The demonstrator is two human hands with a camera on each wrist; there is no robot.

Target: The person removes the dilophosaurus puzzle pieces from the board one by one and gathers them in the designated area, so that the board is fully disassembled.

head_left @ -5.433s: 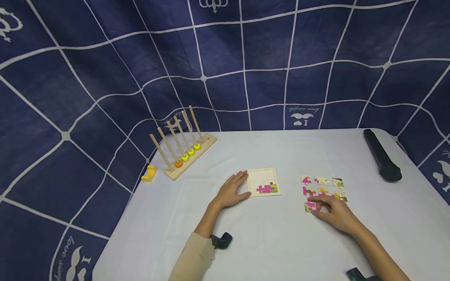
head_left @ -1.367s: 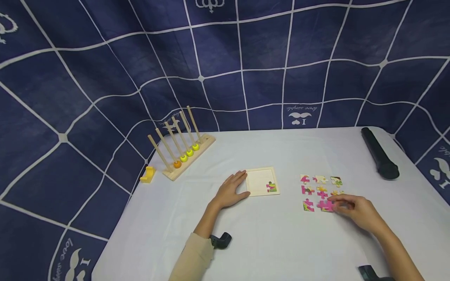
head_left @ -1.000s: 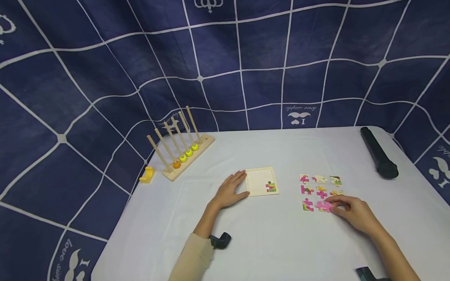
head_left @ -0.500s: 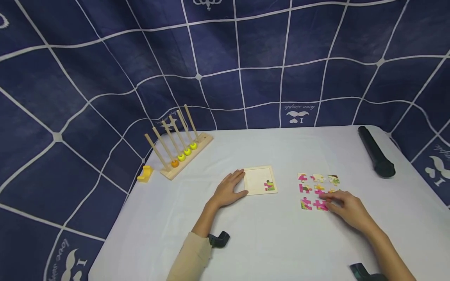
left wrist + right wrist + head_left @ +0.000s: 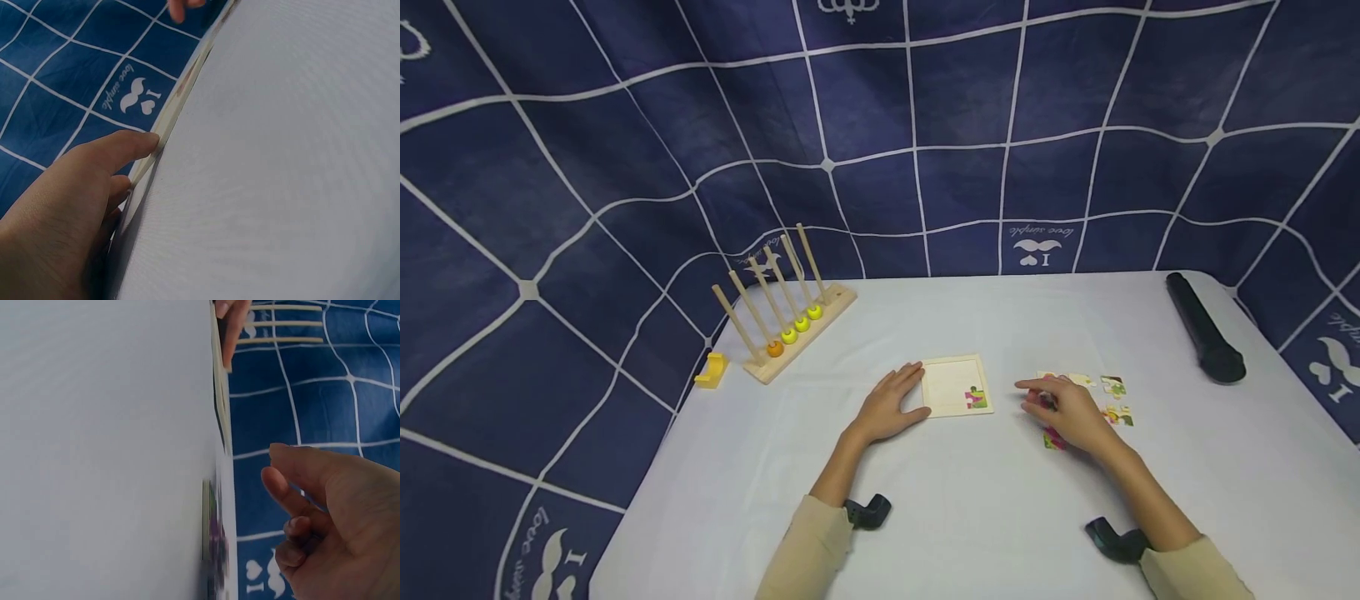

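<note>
A shallow square wooden puzzle tray (image 5: 943,382) lies mid-table, with one pink-and-green jigsaw piece (image 5: 976,400) in its near right corner. My left hand (image 5: 883,408) rests at the tray's left side, its fingertips and spread thumb touching the rim. Right of the tray, several loose jigsaw pieces (image 5: 1113,385) lie in rows on the cloth. Over these rows is my right hand (image 5: 1075,417), hiding some of them, its fingertips pointing toward the tray. In the right wrist view, a gap shows between the thumb and forefinger of that hand (image 5: 350,512), with nothing between them.
On the left stands a wooden peg rack (image 5: 805,333) with yellow and orange beads, beside a small yellow block (image 5: 712,371). A black microphone (image 5: 1206,329) lies at the far right. Behind the white table hangs a dark blue checked curtain (image 5: 955,100).
A pink piece left the tray and was laid among the loose ones by my right hand. That hand has since let go and moved left toward the tray. My left hand stays put.
</note>
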